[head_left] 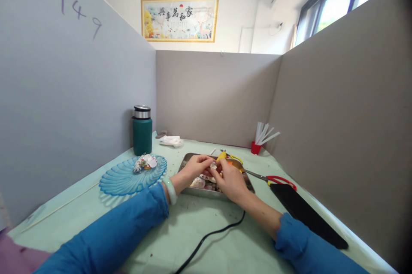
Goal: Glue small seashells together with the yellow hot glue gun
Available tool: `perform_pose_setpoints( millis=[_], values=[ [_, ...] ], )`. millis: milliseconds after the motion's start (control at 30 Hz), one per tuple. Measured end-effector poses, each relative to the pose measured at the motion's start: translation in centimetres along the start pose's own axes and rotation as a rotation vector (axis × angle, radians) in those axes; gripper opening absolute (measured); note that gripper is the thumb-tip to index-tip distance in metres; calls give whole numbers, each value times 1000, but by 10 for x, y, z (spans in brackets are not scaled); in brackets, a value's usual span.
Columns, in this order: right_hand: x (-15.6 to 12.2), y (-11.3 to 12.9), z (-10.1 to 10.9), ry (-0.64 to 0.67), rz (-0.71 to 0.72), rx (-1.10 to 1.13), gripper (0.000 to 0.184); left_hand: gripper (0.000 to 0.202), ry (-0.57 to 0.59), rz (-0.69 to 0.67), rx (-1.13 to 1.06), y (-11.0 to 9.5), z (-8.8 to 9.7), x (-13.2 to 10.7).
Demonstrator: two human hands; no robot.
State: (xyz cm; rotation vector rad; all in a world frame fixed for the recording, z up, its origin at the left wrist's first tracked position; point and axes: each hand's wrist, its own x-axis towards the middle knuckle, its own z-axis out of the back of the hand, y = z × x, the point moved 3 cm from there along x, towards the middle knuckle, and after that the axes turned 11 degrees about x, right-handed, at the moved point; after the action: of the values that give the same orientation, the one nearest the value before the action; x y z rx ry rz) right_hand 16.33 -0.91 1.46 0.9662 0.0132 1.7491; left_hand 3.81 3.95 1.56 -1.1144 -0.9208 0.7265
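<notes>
Both hands meet over a metal tray (249,187) that holds several seashells. My left hand (194,168) and my right hand (229,181) pinch a small white shell (213,165) between their fingertips. A pale green bangle sits on my left wrist. Behind the hands, a yellow tool (222,155) lies at the tray's far side. A black cable (209,236) runs from under my right hand toward the table's near edge.
A blue shell-shaped glass plate (124,179) with a few shells lies at the left, and a green flask (142,130) stands behind it. Red-handled scissors (273,178), a black flat case (305,214) and a red cup of white sticks (257,145) are at the right. Grey partitions enclose the table.
</notes>
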Motion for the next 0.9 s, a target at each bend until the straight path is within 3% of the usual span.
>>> perform_pose_setpoints(
  millis=[333,900],
  values=[
    [0,5,3,8,-17,2,31,38,25,17,-44,-2,0,0],
    [0,1,2,6,-21,-66,25,32,35,29,27,-9,-3,-6]
  ],
)
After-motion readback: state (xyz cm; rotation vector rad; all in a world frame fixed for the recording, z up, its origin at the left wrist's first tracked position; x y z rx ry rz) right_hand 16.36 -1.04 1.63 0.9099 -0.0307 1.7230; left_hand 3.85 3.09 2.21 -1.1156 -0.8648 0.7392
